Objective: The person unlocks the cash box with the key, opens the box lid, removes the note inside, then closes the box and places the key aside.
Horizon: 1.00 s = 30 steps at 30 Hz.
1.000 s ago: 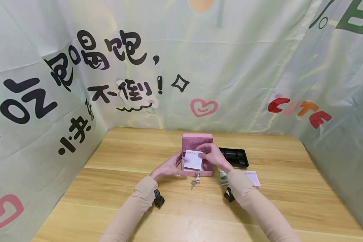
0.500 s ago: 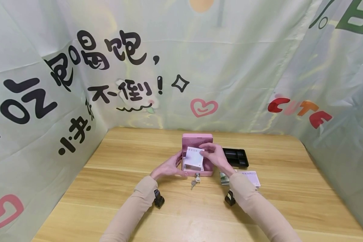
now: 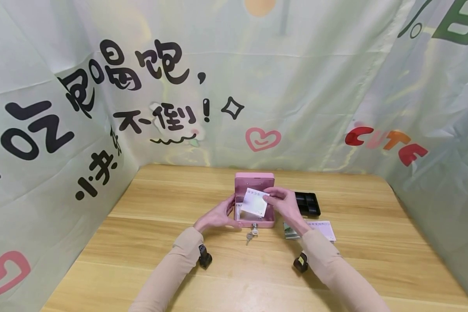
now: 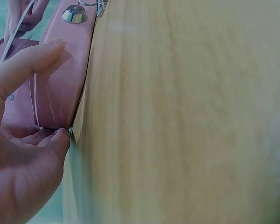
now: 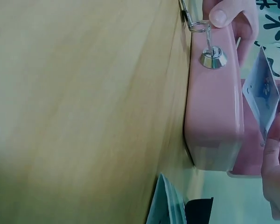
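Observation:
A pink cash box (image 3: 265, 224) stands on the table, lid raised. My left hand (image 3: 217, 215) grips its left front corner; the left wrist view shows the thumb (image 4: 46, 53) lying over the front wall and the fingers against the side. Over the open box, my right hand (image 3: 284, 203) pinches a white square notepad (image 3: 254, 202) by its right edge. The pad is tilted and looks thin in the right wrist view. Below it, another white paper piece (image 3: 238, 211) partly shows inside the box. A key ring with keys (image 3: 249, 237) hangs from the front lock (image 5: 213, 58).
A black compartment tray (image 3: 308, 203) lies right of the box, partly behind my right hand. In front of it sit a white notepad (image 3: 323, 229) and a greenish bundle of paper (image 3: 290, 231), partly covered by my right wrist. Printed fabric (image 3: 316, 108) encloses the table (image 3: 171, 186).
My right hand has lifted the notepad and drawn it to the right, tilting it and uncovering more of the paper below. The left hand and the box have stayed put.

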Available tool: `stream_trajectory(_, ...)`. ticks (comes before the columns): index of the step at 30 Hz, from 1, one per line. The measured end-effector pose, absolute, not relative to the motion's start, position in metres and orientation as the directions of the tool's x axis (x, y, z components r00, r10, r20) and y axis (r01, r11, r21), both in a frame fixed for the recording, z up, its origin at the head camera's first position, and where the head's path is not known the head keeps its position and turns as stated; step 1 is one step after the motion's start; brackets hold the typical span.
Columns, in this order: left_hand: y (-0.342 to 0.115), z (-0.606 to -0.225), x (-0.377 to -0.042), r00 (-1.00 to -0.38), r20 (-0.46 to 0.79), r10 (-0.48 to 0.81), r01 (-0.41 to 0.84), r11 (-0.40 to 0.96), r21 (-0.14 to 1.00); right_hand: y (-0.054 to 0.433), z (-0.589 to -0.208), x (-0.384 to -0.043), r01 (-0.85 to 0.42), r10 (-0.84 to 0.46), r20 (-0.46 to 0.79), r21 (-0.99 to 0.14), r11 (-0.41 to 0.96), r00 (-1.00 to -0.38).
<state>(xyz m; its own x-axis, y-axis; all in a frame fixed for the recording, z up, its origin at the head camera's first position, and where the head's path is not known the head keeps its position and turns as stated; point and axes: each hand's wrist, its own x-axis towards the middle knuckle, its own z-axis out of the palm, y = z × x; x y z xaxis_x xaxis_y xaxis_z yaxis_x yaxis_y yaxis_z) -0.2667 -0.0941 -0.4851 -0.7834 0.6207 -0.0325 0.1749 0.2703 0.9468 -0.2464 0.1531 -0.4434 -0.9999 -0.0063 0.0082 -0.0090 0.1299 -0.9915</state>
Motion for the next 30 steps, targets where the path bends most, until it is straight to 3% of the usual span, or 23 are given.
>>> stream_trajectory(15, -0.095, -0.484, -0.266, -0.775, -0.021, 0.631, 0.193, 0.269, 0.944, 0.175, -0.437, -0.23, -0.03, 0.057, 0.036, -0.996, 0.087, -0.998)
stream_trajectory(30, -0.094, -0.484, -0.266, -0.782, -0.025, 0.623, 0.181, 0.266, 0.947, 0.208, -0.436, -0.213, -0.077, 0.068, 0.09, -0.982, 0.171, -0.994)
